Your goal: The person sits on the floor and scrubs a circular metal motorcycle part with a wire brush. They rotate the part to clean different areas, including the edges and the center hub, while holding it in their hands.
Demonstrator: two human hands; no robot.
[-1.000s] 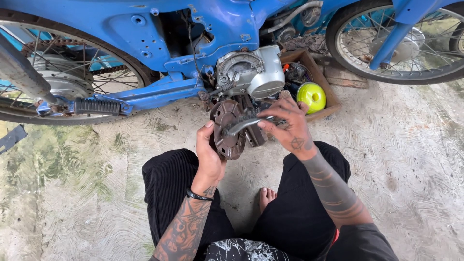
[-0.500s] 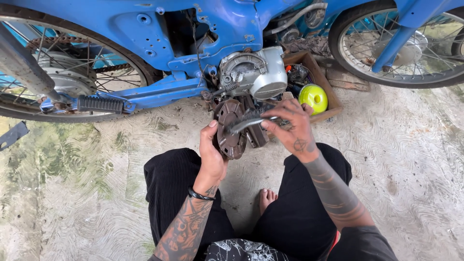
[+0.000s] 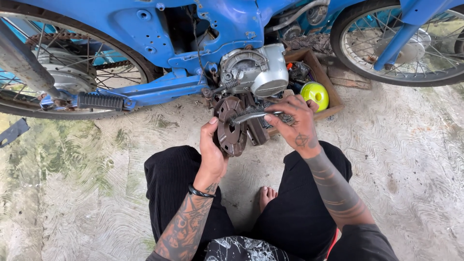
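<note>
I sit on the ground beside a blue motorbike [image 3: 159, 29]. My left hand [image 3: 212, 147] grips a round, rusty brown clutch-like part [image 3: 231, 126] from its left edge and holds it upright just below the silver engine cover [image 3: 261, 70]. My right hand [image 3: 292, 123] holds a grey metal wrench [image 3: 253, 116] by its handle. The wrench's head sits at the centre of the round part. A dark block-shaped piece [image 3: 256, 128] hangs behind the round part.
A wooden box [image 3: 324, 77] with a yellow-green round lid [image 3: 315, 94] and small parts stands behind my right hand. The rear wheel [image 3: 67, 67] and black footpeg [image 3: 101, 101] are left, the front wheel [image 3: 401, 46] right. My bare foot [image 3: 267, 195] rests on concrete.
Both hands stay on the round part and the wrench. The view has shifted slightly; the hands have barely moved.
</note>
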